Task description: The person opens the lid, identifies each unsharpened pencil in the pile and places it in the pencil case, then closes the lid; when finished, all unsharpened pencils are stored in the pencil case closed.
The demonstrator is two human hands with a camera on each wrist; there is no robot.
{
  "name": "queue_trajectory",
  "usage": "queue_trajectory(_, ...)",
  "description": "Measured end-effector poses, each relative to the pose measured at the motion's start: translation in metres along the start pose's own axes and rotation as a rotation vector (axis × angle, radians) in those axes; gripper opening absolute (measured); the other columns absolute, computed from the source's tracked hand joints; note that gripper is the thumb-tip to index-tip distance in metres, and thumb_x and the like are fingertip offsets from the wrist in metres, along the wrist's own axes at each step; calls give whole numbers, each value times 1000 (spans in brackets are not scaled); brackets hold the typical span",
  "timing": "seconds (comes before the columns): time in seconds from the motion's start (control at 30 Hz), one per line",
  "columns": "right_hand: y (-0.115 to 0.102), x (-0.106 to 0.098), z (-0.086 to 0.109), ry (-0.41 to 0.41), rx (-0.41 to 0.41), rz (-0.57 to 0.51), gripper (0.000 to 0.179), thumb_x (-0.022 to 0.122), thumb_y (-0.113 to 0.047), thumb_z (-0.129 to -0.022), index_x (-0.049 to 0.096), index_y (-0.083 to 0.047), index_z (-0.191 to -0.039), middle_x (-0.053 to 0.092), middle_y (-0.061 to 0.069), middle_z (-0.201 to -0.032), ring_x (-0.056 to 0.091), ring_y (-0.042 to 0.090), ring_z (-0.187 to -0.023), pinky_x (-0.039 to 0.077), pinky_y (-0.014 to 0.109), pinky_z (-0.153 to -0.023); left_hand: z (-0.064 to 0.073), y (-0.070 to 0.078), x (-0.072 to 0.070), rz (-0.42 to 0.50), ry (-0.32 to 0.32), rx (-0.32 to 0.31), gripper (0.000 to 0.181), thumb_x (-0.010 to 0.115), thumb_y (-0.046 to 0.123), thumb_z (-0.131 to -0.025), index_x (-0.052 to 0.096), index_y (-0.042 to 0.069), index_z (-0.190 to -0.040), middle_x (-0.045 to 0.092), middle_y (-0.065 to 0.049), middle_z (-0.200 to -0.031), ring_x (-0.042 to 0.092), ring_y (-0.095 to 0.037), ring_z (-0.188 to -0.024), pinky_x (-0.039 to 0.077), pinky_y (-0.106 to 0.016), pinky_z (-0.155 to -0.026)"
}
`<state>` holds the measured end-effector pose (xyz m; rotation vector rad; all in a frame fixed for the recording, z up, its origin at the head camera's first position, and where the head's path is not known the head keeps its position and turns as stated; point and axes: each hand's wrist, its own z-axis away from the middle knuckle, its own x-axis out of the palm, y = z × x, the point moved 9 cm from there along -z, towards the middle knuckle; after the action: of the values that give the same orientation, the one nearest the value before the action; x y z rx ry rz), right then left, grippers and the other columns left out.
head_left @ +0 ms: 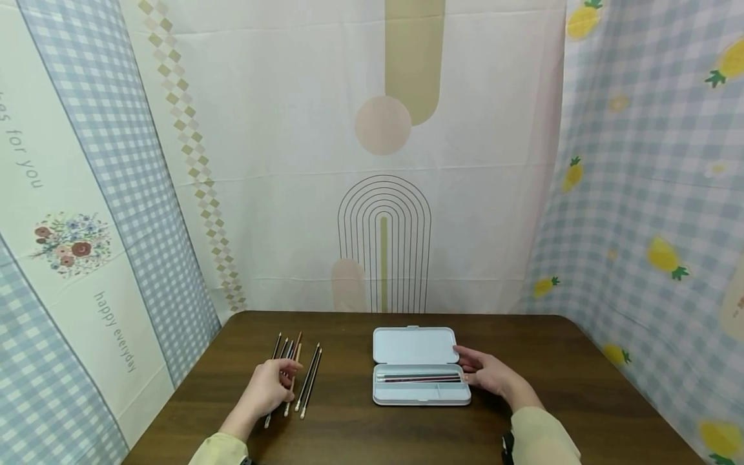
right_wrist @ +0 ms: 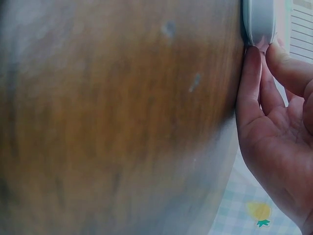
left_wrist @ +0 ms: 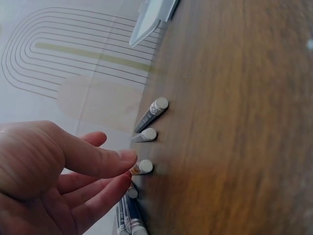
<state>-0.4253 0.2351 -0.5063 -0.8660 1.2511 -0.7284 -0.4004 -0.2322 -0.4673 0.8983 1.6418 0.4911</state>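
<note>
On the table's left side lie several pencils [head_left: 310, 384] with white erasers, their eraser ends towards me. My left hand [head_left: 273, 385] hovers over the group, thumb and fingers bent and apart. In the left wrist view, one eraser-tipped pencil [left_wrist: 144, 167] shows just beyond the thumb and fingertips; no firm grip is visible. A pale blue pencil case [head_left: 421, 394] lies with its lid [head_left: 414, 345] folded back. A few pencils [head_left: 418, 378] rest in its long upper compartment. My right hand [head_left: 491, 374] holds the case's right end, with thumb and fingers on either side of its edge.
The dark brown wooden table [head_left: 349, 439] has rounded far corners. A patterned cloth [head_left: 279, 129] hangs behind it, and checked cloths hang at both sides. Below the long compartment, the case has smaller divided sections.
</note>
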Motion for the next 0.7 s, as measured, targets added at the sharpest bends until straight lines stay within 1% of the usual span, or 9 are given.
queue_trajectory(0.07, 0, 0, 0, -1, -1, 4, 65, 71, 1, -97, 50, -4, -158, 56, 30, -149, 51, 45, -140, 39, 63, -115, 0, 1, 0, -3, 1, 3, 56, 81, -22, -58, 77, -2, -110, 74, -9, -96, 66, -21, -78, 54, -31, -65)
queue_trajectory(0.2, 0, 0, 0, -2, -1, 6, 64, 72, 0, -97, 51, -4, -158, 56, 30, -149, 51, 45, -140, 39, 63, -115, 0, 2, 3, 7, -16, 18, 55, 82, -21, -59, 76, -3, -110, 75, -10, -97, 67, -21, -77, 54, -30, -65)
queue_trajectory(0.3, 0, 0, 0, -1, -1, 4, 64, 72, 0, -97, 51, -4, -158, 56, 30, -149, 51, 45, -140, 39, 63, -115, 1, 3, 5, 14, -36, 22, 55, 80, -22, -59, 76, -3, -110, 74, -11, -97, 66, -20, -76, 54, -29, -64)
queue_trajectory(0.4, 0, 0, 0, -1, -1, 5, 64, 72, 0, -97, 51, -5, -158, 56, 30, -149, 51, 45, -140, 38, 64, -116, 2, 4, 6, 8, -39, 20, 55, 77, -22, -58, 76, -3, -110, 73, -10, -96, 64, -20, -75, 53, -29, -64)
queue_trajectory(0.5, 1, 0, 0, 1, 2, 9, 64, 72, -1, -97, 51, -5, -158, 56, 30, -149, 51, 45, -139, 38, 64, -115, 2, 5, 6, -8, -32, 15, 54, 77, -21, -59, 76, -3, -110, 73, -9, -95, 64, -19, -74, 53, -30, -64)
queue_trajectory(0.7, 0, -1, 1, 4, 7, 13, 64, 71, -1, -98, 51, -5, -158, 56, 30, -150, 51, 45, -140, 38, 64, -116, 2, 7, 7, -54, 6, 12, 51, 79, -18, -59, 77, -2, -108, 73, -8, -92, 64, -17, -71, 54, -32, -64)
